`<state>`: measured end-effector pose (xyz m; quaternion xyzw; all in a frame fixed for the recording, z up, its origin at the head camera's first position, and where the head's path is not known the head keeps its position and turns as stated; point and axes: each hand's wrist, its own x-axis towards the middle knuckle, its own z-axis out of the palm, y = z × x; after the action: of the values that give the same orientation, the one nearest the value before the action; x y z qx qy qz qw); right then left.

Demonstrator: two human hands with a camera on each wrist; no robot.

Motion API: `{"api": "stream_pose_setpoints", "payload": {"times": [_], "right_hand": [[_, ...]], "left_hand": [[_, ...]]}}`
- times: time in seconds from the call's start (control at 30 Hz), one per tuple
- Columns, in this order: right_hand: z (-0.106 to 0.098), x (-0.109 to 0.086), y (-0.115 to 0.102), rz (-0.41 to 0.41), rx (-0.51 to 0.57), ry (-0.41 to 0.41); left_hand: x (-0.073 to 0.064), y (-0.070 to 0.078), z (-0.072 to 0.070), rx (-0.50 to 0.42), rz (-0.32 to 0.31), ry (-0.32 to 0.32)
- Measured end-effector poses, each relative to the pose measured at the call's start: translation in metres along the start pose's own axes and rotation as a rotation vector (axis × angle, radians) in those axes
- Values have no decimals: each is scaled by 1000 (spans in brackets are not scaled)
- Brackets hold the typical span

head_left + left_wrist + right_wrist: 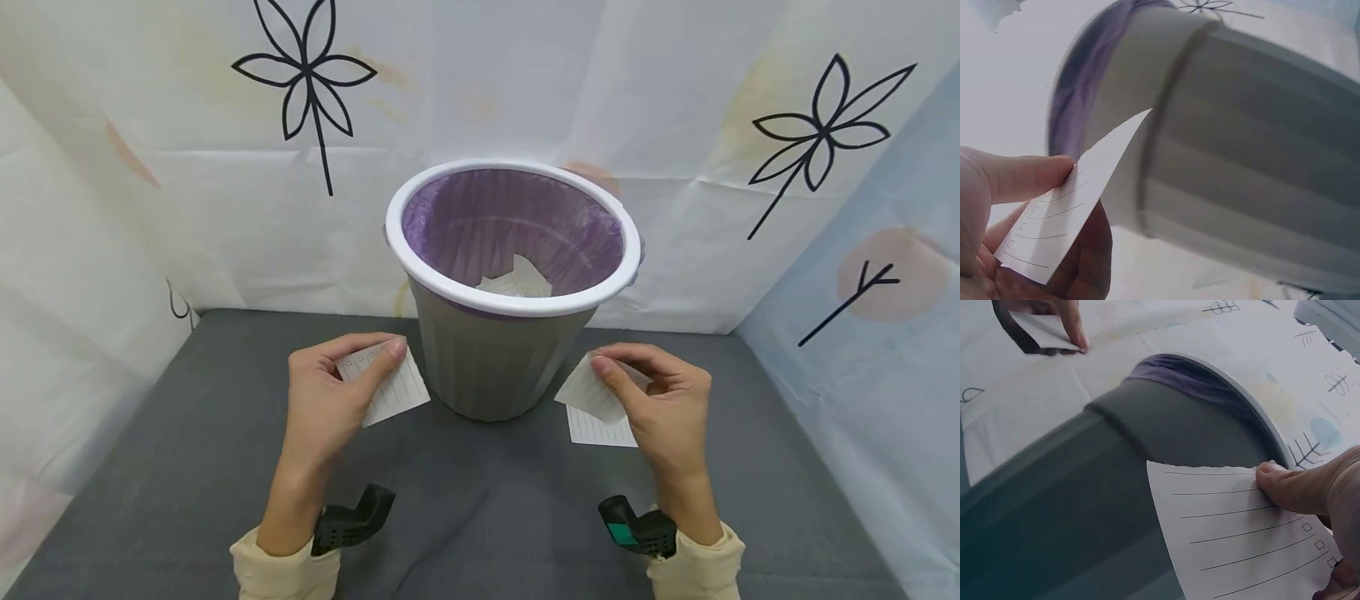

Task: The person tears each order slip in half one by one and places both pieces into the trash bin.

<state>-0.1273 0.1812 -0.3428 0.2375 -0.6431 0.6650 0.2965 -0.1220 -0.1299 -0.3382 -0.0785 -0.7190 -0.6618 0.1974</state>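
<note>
In the head view my left hand [327, 404] pinches a torn piece of lined paper [395, 390] between thumb and fingers, left of the trash can. My right hand [670, 404] pinches another lined paper piece [588, 390] on the right side. A further lined part [597, 429] shows below it; whether it is a separate piece I cannot tell. The right wrist view shows a ragged torn top edge on the right hand's paper [1222, 531]. Between the hands stands the grey trash can [495, 367] with a white rim, its purple liner [465, 217] holding paper scraps [525, 279].
A dark grey cloth [465, 508] covers the table under the can and hands. Behind it hangs a pale sheet [480, 83] with black plant drawings, and a bluish one [885, 400] borders the right side. Each wrist wears a black device [352, 521].
</note>
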Motion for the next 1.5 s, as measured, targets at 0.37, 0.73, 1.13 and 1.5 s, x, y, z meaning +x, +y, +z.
{"api": "stream_pose_setpoints", "payload": {"times": [0.37, 0.73, 1.13, 1.5], "right_hand": [[-38, 48, -15, -22, 144, 80], [-43, 122, -39, -53, 292, 197], [-2, 181, -53, -59, 201, 70], [36, 211, -54, 93, 250, -142]], "left_hand": [[36, 41, -30, -95, 79, 88], [89, 90, -29, -303, 162, 74], [139, 126, 23, -335, 121, -127], [166, 135, 62, -256, 6, -247]]}}
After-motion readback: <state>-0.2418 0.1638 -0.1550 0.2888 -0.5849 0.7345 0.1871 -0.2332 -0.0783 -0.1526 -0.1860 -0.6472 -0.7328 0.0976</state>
